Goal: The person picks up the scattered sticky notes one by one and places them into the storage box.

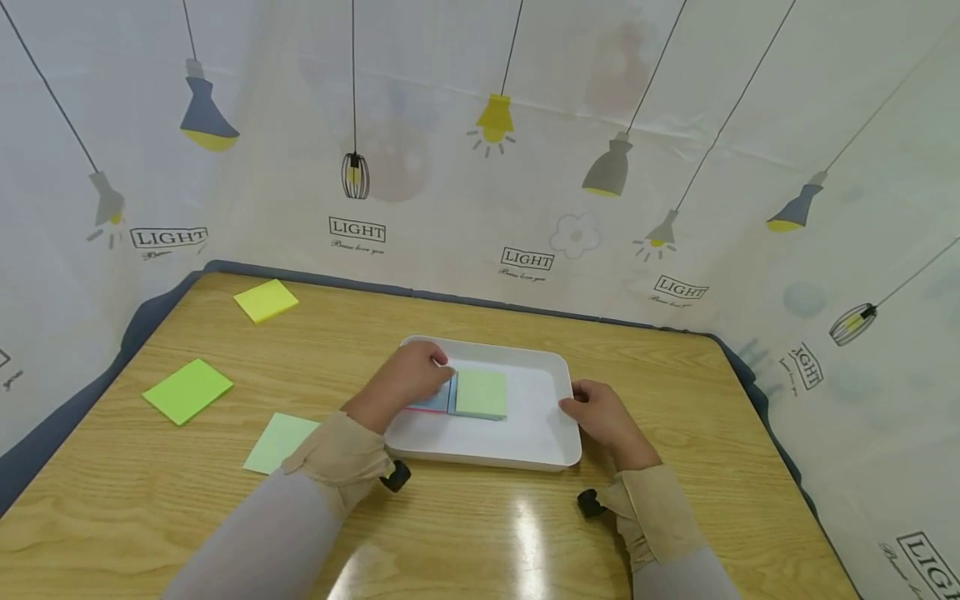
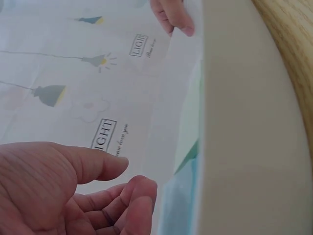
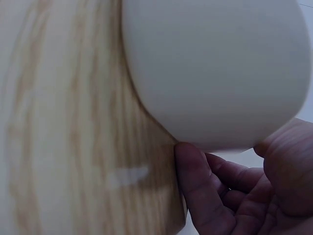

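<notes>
Squares in the tray: a pale green pad (image 1: 480,393) and a blue pad (image 1: 433,402) lie side by side on the tray floor, left of middle; whether their edges touch I can't tell.
Left hand (image 1: 408,372): over the blue pad, fingers loosely curled, a small gap between thumb and fingertip, nothing pinched.
Right hand (image 1: 600,412): thumb and finger pinch the tray's right end.
Slip risk: a brush from those left fingers could skew the blue pad or ride it onto its neighbour.
Tray risk: a tug from the right could slide everything (that floor looks slick to me).
White tray (image 1: 536,408): shallow, smooth, round-cornered, probably plastic.
Paper: flat and matt, with a pinkish-red edge under the blue.
Squares outside: yellow (image 1: 266,301), bright green (image 1: 187,391) and mint (image 1: 277,442), the last partly behind the left forearm.
Table (image 1: 450,533): glossy, wood-grained.
Backdrop (image 1: 435,275): creased, lamp-printed sheeting.
</notes>
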`<state>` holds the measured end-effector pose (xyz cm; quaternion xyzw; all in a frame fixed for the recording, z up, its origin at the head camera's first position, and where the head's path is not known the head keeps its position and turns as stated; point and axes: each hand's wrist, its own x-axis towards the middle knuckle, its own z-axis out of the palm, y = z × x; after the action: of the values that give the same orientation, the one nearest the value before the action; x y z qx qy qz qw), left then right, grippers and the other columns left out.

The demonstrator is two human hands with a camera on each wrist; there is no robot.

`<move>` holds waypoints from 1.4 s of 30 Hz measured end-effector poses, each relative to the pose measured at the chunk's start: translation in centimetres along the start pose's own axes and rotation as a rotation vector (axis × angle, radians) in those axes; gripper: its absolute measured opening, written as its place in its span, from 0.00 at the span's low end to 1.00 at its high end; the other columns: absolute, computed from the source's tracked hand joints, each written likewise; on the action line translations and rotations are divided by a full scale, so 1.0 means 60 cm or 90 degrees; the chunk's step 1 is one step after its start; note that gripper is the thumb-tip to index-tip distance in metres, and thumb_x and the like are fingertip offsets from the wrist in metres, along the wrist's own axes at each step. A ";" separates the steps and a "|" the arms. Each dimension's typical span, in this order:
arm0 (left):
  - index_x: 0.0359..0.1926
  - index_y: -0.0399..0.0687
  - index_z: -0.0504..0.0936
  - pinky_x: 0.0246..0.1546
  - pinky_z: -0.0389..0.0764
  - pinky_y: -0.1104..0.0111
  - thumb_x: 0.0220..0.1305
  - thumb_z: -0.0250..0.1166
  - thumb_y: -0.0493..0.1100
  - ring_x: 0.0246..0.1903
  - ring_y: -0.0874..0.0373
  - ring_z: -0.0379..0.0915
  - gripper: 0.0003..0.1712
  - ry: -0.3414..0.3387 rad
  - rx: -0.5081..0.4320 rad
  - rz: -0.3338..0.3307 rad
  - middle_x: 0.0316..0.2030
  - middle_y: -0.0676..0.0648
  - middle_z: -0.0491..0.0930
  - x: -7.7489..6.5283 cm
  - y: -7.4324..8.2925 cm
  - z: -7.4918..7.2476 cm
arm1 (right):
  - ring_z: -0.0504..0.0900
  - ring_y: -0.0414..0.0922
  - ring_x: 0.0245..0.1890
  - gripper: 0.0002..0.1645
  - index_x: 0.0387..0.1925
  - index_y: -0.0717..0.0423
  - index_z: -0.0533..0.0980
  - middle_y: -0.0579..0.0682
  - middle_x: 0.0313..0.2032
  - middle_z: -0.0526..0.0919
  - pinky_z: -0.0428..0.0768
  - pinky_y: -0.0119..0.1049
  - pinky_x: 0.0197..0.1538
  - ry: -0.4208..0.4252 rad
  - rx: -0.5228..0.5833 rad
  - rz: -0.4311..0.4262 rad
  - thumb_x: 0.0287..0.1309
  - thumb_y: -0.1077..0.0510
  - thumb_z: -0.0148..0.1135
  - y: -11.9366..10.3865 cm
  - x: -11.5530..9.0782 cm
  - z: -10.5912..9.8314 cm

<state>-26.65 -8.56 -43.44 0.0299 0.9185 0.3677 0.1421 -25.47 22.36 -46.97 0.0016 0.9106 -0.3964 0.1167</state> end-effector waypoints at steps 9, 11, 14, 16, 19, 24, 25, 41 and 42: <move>0.52 0.50 0.73 0.36 0.78 0.63 0.63 0.57 0.54 0.35 0.55 0.72 0.20 0.055 -0.047 -0.018 0.42 0.48 0.76 -0.044 -0.015 -0.046 | 0.75 0.47 0.41 0.22 0.52 0.63 0.72 0.59 0.47 0.78 0.77 0.43 0.44 -0.006 -0.006 -0.002 0.60 0.54 0.54 0.002 0.002 0.000; 0.53 0.50 0.73 0.36 0.79 0.63 0.64 0.56 0.55 0.36 0.54 0.72 0.21 0.060 -0.055 -0.017 0.43 0.47 0.75 -0.055 -0.019 -0.059 | 0.75 0.47 0.41 0.23 0.52 0.63 0.72 0.59 0.47 0.78 0.76 0.44 0.44 -0.006 -0.009 -0.002 0.61 0.53 0.54 0.003 0.001 0.000; 0.53 0.50 0.72 0.36 0.78 0.63 0.64 0.55 0.56 0.36 0.54 0.72 0.22 0.069 -0.057 -0.008 0.43 0.47 0.75 -0.070 -0.026 -0.075 | 0.75 0.48 0.42 0.23 0.52 0.62 0.72 0.59 0.47 0.78 0.76 0.44 0.45 -0.003 -0.014 0.007 0.60 0.53 0.54 0.003 0.002 0.001; 0.54 0.49 0.71 0.36 0.78 0.62 0.65 0.54 0.56 0.36 0.54 0.72 0.23 0.077 -0.049 0.006 0.43 0.46 0.76 -0.077 -0.031 -0.085 | 0.74 0.48 0.42 0.22 0.52 0.62 0.73 0.59 0.47 0.78 0.76 0.44 0.45 -0.003 -0.012 0.011 0.60 0.53 0.54 0.004 0.002 0.002; 0.55 0.48 0.71 0.37 0.77 0.60 0.65 0.53 0.57 0.37 0.54 0.72 0.24 0.091 -0.032 0.017 0.45 0.45 0.76 -0.086 -0.038 -0.095 | 0.74 0.48 0.41 0.21 0.50 0.61 0.73 0.58 0.45 0.78 0.76 0.43 0.44 -0.001 -0.004 0.019 0.59 0.53 0.55 0.003 0.001 0.004; 0.56 0.48 0.70 0.40 0.76 0.57 0.66 0.51 0.59 0.42 0.52 0.71 0.26 0.110 -0.012 0.021 0.47 0.45 0.76 -0.095 -0.055 -0.107 | 0.73 0.48 0.39 0.20 0.50 0.61 0.74 0.57 0.44 0.78 0.75 0.41 0.42 0.001 0.002 0.020 0.60 0.53 0.55 0.003 0.001 0.005; 0.57 0.47 0.70 0.41 0.76 0.57 0.66 0.50 0.59 0.42 0.52 0.71 0.27 0.111 -0.011 0.021 0.48 0.44 0.76 -0.097 -0.058 -0.110 | 0.73 0.48 0.39 0.20 0.50 0.61 0.74 0.57 0.44 0.78 0.75 0.41 0.42 0.001 0.001 0.019 0.60 0.53 0.55 0.002 0.002 0.005; 0.62 0.33 0.62 0.44 0.74 0.47 0.67 0.48 0.59 0.46 0.42 0.71 0.36 0.112 0.124 -0.025 0.51 0.31 0.75 -0.134 -0.131 -0.172 | 0.74 0.48 0.40 0.21 0.50 0.61 0.74 0.58 0.45 0.78 0.75 0.43 0.45 -0.002 -0.003 0.016 0.60 0.52 0.55 0.004 0.002 0.004; 0.62 0.32 0.62 0.43 0.74 0.47 0.67 0.47 0.59 0.46 0.42 0.72 0.36 0.110 0.134 -0.029 0.51 0.31 0.75 -0.136 -0.135 -0.174 | 0.74 0.48 0.40 0.21 0.50 0.61 0.74 0.58 0.45 0.78 0.75 0.43 0.45 -0.002 -0.005 0.017 0.60 0.52 0.55 0.003 0.002 0.004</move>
<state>-21.42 -22.73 -39.83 -0.0081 0.9612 0.2675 0.0671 -25.52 22.29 -47.28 0.0126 0.9119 -0.3913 0.1230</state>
